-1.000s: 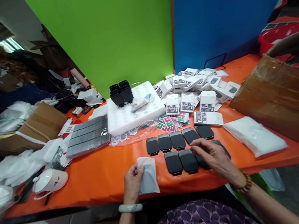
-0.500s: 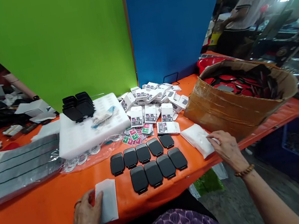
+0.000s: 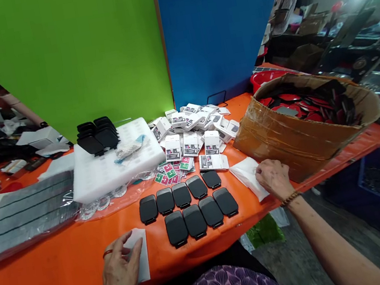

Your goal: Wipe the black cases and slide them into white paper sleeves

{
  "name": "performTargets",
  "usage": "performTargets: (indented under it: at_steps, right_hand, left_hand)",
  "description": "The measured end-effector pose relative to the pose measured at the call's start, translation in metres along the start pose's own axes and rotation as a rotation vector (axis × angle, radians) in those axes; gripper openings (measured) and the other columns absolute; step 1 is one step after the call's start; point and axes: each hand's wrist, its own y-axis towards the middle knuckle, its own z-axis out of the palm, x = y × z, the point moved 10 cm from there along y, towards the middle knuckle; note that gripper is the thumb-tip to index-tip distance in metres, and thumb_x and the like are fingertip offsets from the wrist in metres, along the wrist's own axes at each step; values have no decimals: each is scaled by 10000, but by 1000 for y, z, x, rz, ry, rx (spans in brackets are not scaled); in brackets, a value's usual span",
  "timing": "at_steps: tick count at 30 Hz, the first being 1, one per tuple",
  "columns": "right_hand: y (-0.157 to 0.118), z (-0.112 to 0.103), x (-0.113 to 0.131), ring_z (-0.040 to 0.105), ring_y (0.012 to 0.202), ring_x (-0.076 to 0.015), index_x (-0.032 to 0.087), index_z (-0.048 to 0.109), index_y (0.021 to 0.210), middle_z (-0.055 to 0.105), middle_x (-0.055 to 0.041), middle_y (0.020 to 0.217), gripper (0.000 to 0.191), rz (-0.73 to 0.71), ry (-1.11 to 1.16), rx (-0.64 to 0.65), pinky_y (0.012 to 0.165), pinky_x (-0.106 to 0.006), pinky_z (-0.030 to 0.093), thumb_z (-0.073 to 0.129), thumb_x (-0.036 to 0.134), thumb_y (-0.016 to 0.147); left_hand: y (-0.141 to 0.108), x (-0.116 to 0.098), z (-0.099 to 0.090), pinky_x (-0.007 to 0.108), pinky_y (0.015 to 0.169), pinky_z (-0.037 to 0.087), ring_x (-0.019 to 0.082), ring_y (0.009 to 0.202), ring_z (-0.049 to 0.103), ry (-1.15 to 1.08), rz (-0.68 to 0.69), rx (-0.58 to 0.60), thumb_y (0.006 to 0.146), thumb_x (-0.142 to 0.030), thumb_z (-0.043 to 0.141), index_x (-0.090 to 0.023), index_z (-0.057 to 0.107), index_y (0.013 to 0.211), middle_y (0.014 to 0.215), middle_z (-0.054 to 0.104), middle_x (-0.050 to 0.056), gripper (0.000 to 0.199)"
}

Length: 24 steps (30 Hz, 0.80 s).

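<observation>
A white pouch is lying flat near the front edge of an orange table. The left hand is resting over its left side, not pinching: thumb and forefinger are standing apart, with the pouch showing between them. A second ago that hand was gripping the pouch's edge.

To the pouch's right, nine black pads are lying in two rows, five behind and four in front. The right hand was reaching over them a second ago; now the right hand is bending its fingers down onto a white pack beyond them. Whether it is grasping anything, I cannot tell. The shift seems to be moving the handling from the pads to the white pack.

Behind the pads, red and green cards are lying scattered before a heap of white boxes. At left, more black pads are standing on a foam block. At right, a carton is holding red and black pieces.
</observation>
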Motion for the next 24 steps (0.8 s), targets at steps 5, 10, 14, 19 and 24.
performTargets:
  at_steps: [5, 10, 14, 19, 24]
  right_hand:
    - [6, 7, -2, 494, 881, -274, 166, 567, 644, 621, -116, 835, 107, -36, 58, 26, 719, -380, 309, 503, 160, 730]
    - [-6, -12, -5, 492, 963, -274, 183, 554, 684, 622, -105, 978, 93, -36, 203, -165, 780, -385, 335, 488, 210, 745]
    - [-28, -31, 11, 501, 1014, -268, 200, 548, 675, 626, -100, 1036, 109, -61, 328, -257, 825, -387, 337, 501, 241, 765]
    - [-40, -21, 22, 502, 989, -272, 204, 573, 737, 632, -97, 1029, 128, -61, 304, -180, 829, -398, 328, 485, 267, 805]
    - [-35, -3, 5, 527, 941, -253, 203, 594, 736, 649, -86, 973, 168, -55, 334, -117, 819, -385, 361, 467, 275, 819]
  left_hand:
    - [-8, -16, 13, 409, 670, 500, 244, 690, 561, -128, 69, 14, 676, -661, 514, -147, 647, 1024, 929, 581, 108, 635]
    - [-16, -29, 23, 401, 677, 506, 227, 710, 554, -205, 125, 50, 706, -635, 549, -170, 648, 1016, 1006, 566, 111, 568]
    - [-28, -50, 44, 405, 741, 507, 236, 767, 588, -305, 90, 181, 723, -590, 569, -176, 648, 1035, 971, 589, 96, 525]
    - [-53, -93, 88, 372, 808, 513, 244, 884, 636, -554, 40, 510, 752, -520, 578, -174, 639, 1031, 1016, 649, 109, 449]
    - [-54, -105, 93, 357, 821, 505, 244, 912, 630, -545, 67, 523, 750, -497, 579, -171, 645, 1016, 1003, 654, 113, 426]
